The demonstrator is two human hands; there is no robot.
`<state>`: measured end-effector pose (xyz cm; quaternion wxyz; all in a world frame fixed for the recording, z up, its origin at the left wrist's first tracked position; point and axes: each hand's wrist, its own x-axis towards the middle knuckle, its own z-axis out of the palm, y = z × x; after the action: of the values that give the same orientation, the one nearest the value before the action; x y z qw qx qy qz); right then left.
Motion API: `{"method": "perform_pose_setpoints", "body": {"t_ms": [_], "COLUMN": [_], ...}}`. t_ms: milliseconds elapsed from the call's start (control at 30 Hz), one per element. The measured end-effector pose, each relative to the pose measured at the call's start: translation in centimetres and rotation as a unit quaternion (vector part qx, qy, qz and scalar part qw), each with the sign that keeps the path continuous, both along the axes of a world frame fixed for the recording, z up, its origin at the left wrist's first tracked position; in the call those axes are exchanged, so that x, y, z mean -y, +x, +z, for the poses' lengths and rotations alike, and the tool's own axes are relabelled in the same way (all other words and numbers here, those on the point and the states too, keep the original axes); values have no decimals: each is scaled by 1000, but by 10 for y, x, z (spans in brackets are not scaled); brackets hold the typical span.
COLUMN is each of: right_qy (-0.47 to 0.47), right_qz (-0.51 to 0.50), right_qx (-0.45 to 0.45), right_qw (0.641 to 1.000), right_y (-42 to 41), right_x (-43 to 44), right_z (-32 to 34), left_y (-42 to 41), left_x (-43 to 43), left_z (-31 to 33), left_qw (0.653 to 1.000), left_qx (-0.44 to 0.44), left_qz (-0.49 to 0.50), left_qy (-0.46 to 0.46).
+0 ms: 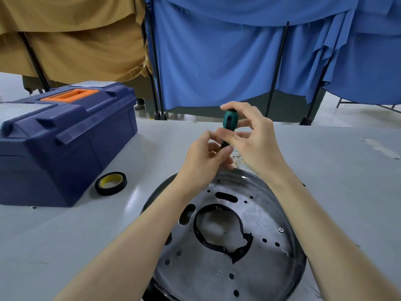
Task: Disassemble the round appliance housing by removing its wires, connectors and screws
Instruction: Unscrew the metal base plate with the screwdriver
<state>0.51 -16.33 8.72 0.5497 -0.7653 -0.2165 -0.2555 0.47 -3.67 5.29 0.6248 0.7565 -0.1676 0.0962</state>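
**A:** What is out of sight here?

**B:** The round housing (260,216) runs off the bottom edge, and the left forearm (152,224) covers part of its left side. The toolbox (65,148) is cut by the left edge.

**A:** And the screwdriver (229,120)?

**B:** Fingers (225,135) hide its middle. Its tip is too small to tell what it touches. The small yellowish bits (238,159) behind the right hand (258,144) cannot be made out.

Bright, diffuse light from above fills the scene, leaving only soft, short shadows beside the blue toolbox (65,144) and the roll of tape (110,183) on the grey surface (325,170). A pale sheen glazes the metal housing (267,224). Wide-angle distortion splays the curtain poles (277,68). Detail is slightly soft throughout.
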Motion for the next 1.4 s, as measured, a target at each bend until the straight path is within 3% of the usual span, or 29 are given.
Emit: {"method": "perform_pose_setpoints", "body": {"t_ms": [633,800,1100,1267,1400], "right_qy": [13,-24,15,-25,-4], "right_qz": [4,-2,22,-12,-23], "right_qx": [-7,-8,-16,-1,3], "right_qw": [1000,1000,1000,1000,1000], "right_y": [0,0,0,2,2], "right_x": [2,1,1,-1,1], "right_z": [2,1,1,0,0], "left_y": [-1,-1,0,0,1], "left_x": [3,2,2,0,-1], "left_z": [3,2,3,1,2], "left_qw": [999,999,1000,1000,1000], "left_qx": [6,9,-9,-5,-17], "left_qz": [2,26,-15,5,-1], "left_qy": [39,21,19,-7,-5]}}
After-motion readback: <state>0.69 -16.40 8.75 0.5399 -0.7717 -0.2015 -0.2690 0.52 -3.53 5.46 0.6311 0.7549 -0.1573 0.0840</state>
